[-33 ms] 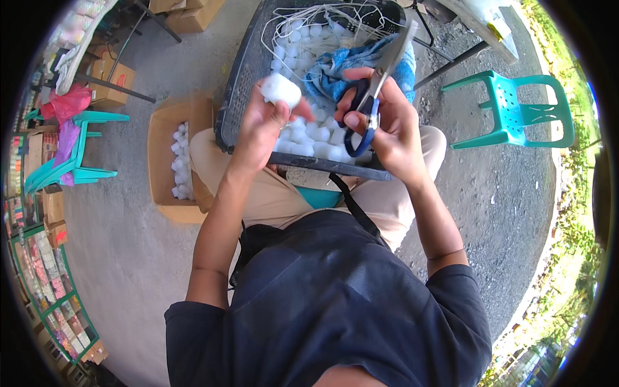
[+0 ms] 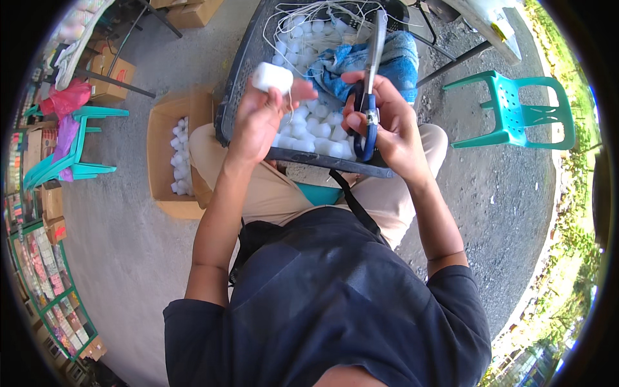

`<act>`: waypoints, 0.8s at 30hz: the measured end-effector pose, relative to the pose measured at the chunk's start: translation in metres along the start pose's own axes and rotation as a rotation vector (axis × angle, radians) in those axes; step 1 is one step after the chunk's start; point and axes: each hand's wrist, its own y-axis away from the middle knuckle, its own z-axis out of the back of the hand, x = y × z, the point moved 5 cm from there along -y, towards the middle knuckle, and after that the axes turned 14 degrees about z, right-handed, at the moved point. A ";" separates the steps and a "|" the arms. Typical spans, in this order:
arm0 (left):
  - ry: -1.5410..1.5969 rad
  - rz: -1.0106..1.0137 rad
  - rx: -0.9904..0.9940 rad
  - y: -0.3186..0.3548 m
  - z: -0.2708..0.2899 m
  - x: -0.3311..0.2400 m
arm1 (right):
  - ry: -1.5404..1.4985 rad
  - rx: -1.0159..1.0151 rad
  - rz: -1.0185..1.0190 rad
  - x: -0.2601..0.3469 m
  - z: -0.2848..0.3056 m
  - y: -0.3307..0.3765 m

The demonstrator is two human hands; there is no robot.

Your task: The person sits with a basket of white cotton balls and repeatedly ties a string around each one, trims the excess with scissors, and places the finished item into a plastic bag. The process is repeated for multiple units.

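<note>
My left hand [image 2: 256, 126] holds a short white cylinder [image 2: 272, 79] between thumb and fingers above the basket's left part. A thin white string [image 2: 290, 111] hangs from near it; its kind is not plain. In my right hand [image 2: 385, 119] are scissors [image 2: 371, 97] with dark blue handles, their blades pointing up and away, apparently closed together. Beneath both hands stands a black plastic basket [image 2: 242, 71] holding many similar white pieces [image 2: 316, 132]. A tangle of white string [image 2: 303, 16] lies at its far end, and a blue towel [image 2: 393, 64] lies over its right side.
An open cardboard box [image 2: 171, 208] with more white pieces stands left of my knee. A teal chair [image 2: 509, 109] is on the right; other teal chairs [image 2: 80, 145] with bags are on the left. Table legs [image 2: 458, 61] reach in at the far right.
The white cylinder has turned onto its side and moved slightly left and up in my left hand. The scissors have swung left, now pointing more nearly straight away.
</note>
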 end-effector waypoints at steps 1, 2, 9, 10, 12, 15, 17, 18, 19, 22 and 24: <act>0.067 -0.016 -0.039 -0.002 0.003 -0.002 | -0.082 0.061 -0.125 -0.013 -0.003 0.011; 0.131 -0.035 -0.063 -0.007 0.002 -0.006 | -0.119 0.109 -0.221 -0.024 -0.008 0.024; 0.163 -0.116 -0.070 -0.007 -0.011 -0.001 | -0.534 0.066 -0.403 -0.058 -0.048 0.043; 0.180 -0.114 -0.072 -0.005 -0.013 0.001 | -0.558 0.040 -0.397 -0.059 -0.048 0.040; 0.199 -0.103 -0.075 -0.002 -0.013 0.003 | -0.548 0.013 -0.378 -0.059 -0.048 0.036; 0.241 -0.091 -0.104 0.003 -0.011 0.009 | -0.494 0.000 -0.347 -0.061 -0.047 0.034; 0.335 -0.066 -0.168 0.003 -0.004 0.019 | -0.398 0.036 -0.321 -0.060 -0.047 0.032; 0.384 -0.053 -0.200 0.004 0.001 0.025 | -0.376 0.022 -0.330 -0.060 -0.047 0.032; 0.454 -0.030 -0.213 0.004 0.006 0.032 | -0.355 0.009 -0.339 -0.061 -0.049 0.031; 0.602 0.001 -0.267 0.006 0.026 0.039 | -0.238 -0.003 -0.327 -0.060 -0.049 0.019; 0.622 -0.002 -0.295 0.011 0.049 0.022 | -0.069 -0.018 -0.253 -0.058 -0.032 0.004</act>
